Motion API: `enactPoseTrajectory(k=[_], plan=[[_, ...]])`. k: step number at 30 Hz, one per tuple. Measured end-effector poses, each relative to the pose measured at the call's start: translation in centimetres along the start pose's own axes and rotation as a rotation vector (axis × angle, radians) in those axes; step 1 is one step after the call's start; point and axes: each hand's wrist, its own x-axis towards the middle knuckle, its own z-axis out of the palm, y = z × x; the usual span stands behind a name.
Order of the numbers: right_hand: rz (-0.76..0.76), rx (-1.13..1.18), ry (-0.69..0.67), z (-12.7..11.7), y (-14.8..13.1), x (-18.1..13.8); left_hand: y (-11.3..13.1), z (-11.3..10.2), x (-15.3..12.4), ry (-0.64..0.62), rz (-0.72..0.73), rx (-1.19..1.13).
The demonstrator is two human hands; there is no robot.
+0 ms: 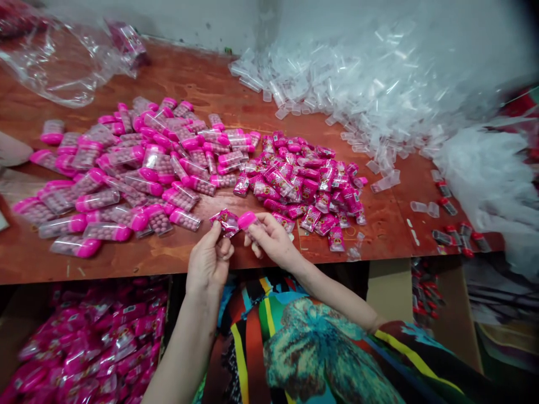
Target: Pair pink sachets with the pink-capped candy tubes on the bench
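My left hand (209, 259) pinches a shiny printed pink wrapper (228, 221) between thumb and fingers, just above the table's front edge. Close to its right side, my right hand (275, 241) is closed on a small container with a bright pink cap (246, 219); its body is mostly hidden by the fingers. Beyond my hands lies a heap of pink wrapped packets (290, 179). To the left spreads a pile of clear, pink-capped containers (158, 163) filled with small pink balls.
A large mound of clear plastic tubes (328, 84) covers the back right. Small red-and-grey containers (465, 235) lie at the right edge. Clear plastic bagging (63, 62) sits back left. Below the wooden table (181, 73), a box at left holds many pink packets (101, 336).
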Motion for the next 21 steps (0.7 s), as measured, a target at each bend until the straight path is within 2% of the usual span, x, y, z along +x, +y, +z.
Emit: enactPoseTrajectory(k=[7,11,14,21], plan=[[-0.076,-0.189,0.150,0.5,0.9,0.0,-0.2,0.0,-0.1,-0.027,0.044,0.139],[-0.105,-0.202,0.126,0.5,0.8,0.1,-0.4,0.0,-0.1,-0.038,0.106,0.232],[-0.068,-0.190,0.068,0.5,0.6,0.0,-0.7,0.2,-0.3,-0.027,0.150,0.249],[-0.058,-0.138,0.053,0.2,1.0,-0.1,-1.3,0.4,-0.4,-0.019,0.147,0.213]])
